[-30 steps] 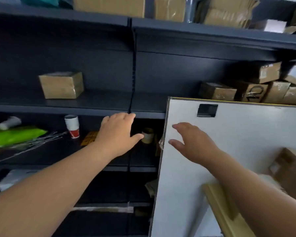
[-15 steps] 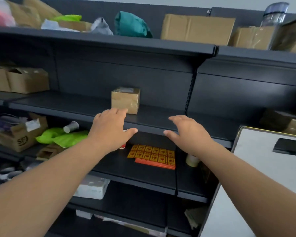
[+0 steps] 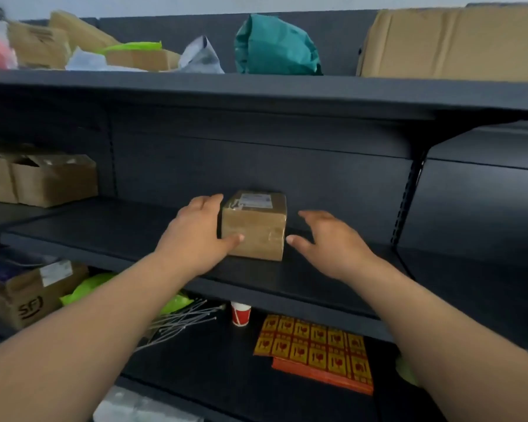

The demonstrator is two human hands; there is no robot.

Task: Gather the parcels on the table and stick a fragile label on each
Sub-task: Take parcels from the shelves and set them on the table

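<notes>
Your left grip (image 3: 195, 239), released, touches the left of the parcel (image 3: 256, 233) on the shelf (image 3: 119, 226); right grip (image 3: 333, 245) released just beside.

- The left forearm (image 3: 89, 330) and the right forearm (image 3: 439, 324) are being stretched forward, bare.
- The left hand (image 3: 195, 236) is being held flat, fingers straight, thumb spread rightward.
- The right hand (image 3: 329, 242) is being held spread, fingers loosely extended, thumb pointing left.

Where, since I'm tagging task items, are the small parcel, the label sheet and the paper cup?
small parcel (image 3: 256, 236), head view, brown front face.
label sheet (image 3: 314, 348), head view, yellow grid middle.
paper cup (image 3: 240, 315), head view, red side.
</notes>
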